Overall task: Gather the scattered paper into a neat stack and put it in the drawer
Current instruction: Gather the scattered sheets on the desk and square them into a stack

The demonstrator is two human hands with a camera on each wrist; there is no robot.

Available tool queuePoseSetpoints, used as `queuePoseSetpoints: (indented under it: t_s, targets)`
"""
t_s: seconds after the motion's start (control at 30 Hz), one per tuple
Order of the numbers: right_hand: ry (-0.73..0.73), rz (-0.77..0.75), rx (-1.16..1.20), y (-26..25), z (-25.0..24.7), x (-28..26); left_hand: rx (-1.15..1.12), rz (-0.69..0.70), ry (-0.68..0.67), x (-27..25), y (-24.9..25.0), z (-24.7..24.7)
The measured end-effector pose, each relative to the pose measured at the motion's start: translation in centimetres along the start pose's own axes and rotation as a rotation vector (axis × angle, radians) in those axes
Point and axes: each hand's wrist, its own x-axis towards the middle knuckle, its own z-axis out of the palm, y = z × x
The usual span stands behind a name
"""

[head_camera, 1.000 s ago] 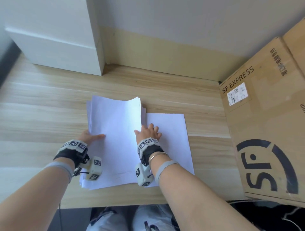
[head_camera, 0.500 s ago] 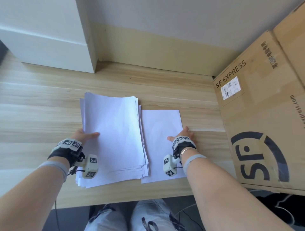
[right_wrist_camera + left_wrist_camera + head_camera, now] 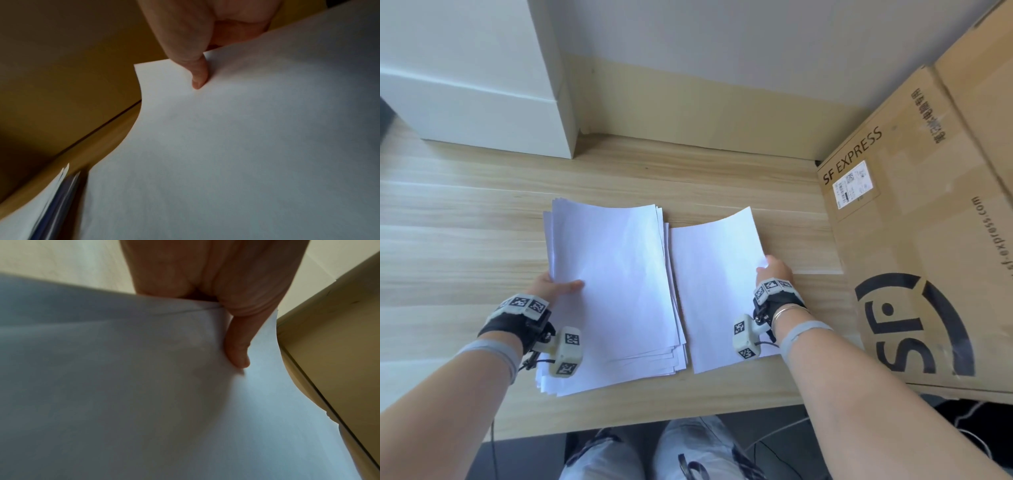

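Pale wood-grain bench [image 3: 482,219] runs up to a beige wall strip, with a white cabinet [image 3: 482,113] at the far left and a large cardboard box [image 3: 928,257] printed "SF EXPRESS" standing at the right. On the bench lies a loose stack of white paper [image 3: 613,291], its edges fanned unevenly, and just beside it on the right a single sheet [image 3: 715,284] whose far right corner curls up off the wood. The left hand [image 3: 554,287] has its grip closed on the stack's left edge: the thumb [image 3: 236,352] lies on top of the upper sheet, while the fingers go under the paper and are hidden. The right hand [image 3: 774,270] pinches the right edge of the single sheet, thumb [image 3: 198,76] pressed on top, fingers underneath and out of sight. The stack's near left corner is covered by the left wrist camera, the sheet's near right corner by the right one. Both wrist views are blurred. No drawer can be made out from here.
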Motion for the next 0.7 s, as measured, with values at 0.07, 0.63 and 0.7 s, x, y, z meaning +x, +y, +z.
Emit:
queuePoseSetpoints:
  t_s: [0.07, 0.63, 0.7]
  targets:
    - [0.059, -0.008, 0.056, 0.2, -1.7, 0.7, 0.002, -0.012, -0.008, -0.1, 0.0, 0.0]
    - [-0.161, -0.108, 0.214, -6.1, 3.5, -2.7, -0.029, 0.032, -0.025, -0.1, 1.8, 4.2]
    - [-0.181, -0.090, 0.235, -6.5, 5.0, -2.9, -0.037, 0.035, -0.009, -0.2, 1.9, 4.6]
